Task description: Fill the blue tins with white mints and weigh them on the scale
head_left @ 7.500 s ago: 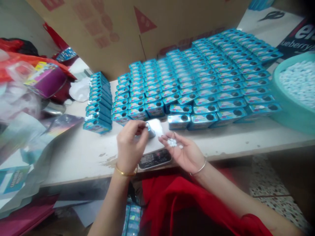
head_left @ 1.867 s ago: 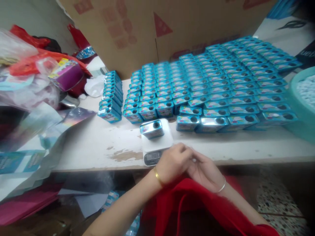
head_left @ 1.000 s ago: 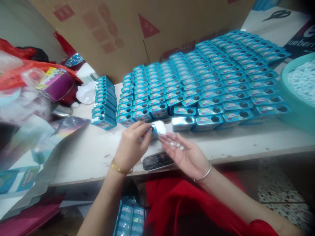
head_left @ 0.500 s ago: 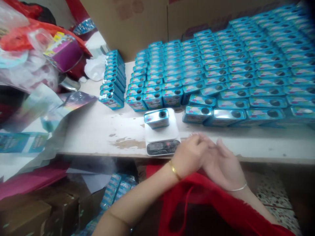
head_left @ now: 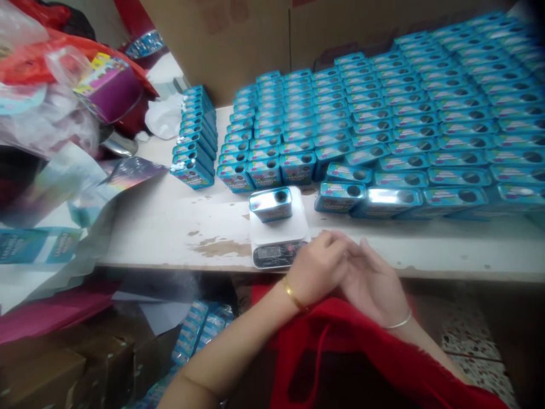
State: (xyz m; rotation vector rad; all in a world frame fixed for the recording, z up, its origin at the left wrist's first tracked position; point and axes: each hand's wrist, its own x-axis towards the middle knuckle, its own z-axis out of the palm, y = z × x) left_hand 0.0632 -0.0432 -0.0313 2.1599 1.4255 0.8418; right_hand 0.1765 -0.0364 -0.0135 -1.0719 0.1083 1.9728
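My left hand, with a gold bangle, is closed, its fingers curled in against the fingers of my right hand. Whatever its fingertips hold, if anything, is hidden. My right hand is turned palm up and slightly cupped, thumb stretched away; I see nothing on the visible part of the palm. Both hands meet at the table's front edge, just right of a white digital scale. On the scale's platform stands a blue tin with a dark round hole in its top. The scale's display is too blurred to read.
Rows of blue tins fill the table's back and right. A shorter row stands left, with white pieces on its tops. Plastic bags and a purple box lie farther left. Cardboard boxes sit below; cardboard walls the back.
Both hands have shifted slightly left, still together. The tin on the scale and the rows of tins look the same.
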